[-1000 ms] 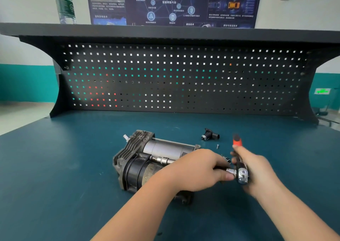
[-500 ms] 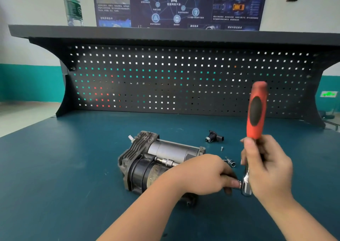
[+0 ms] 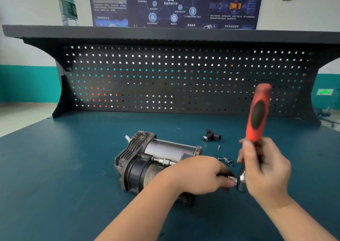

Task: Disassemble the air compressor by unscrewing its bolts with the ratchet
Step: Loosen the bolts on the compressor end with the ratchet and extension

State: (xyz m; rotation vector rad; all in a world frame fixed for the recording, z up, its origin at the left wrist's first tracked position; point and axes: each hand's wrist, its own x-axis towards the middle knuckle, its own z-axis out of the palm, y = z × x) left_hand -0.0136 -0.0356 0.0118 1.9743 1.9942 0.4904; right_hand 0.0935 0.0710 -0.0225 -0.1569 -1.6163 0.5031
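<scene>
The grey and black air compressor [image 3: 147, 157] lies on its side on the blue workbench [image 3: 64, 176]. A chrome extension bar [image 3: 165, 162] runs from its left end to the ratchet head [image 3: 242, 181] on the right. My left hand [image 3: 198, 174] grips the bar near the head, covering the compressor's right end. My right hand [image 3: 265, 169] holds the ratchet's lower shaft. Its red and black handle [image 3: 257, 113] stands almost upright.
A small black fitting [image 3: 210, 136], a loose screw [image 3: 219, 147] and a socket bit [image 3: 227, 160] lie just behind my hands. A dark pegboard [image 3: 184, 78] closes the back of the bench; a water bottle [image 3: 68, 5] stands on its top shelf.
The ratchet handle swung up from lying low between my hands to nearly upright, and stayed there over the last half second. My left hand kept its grip on the bar.
</scene>
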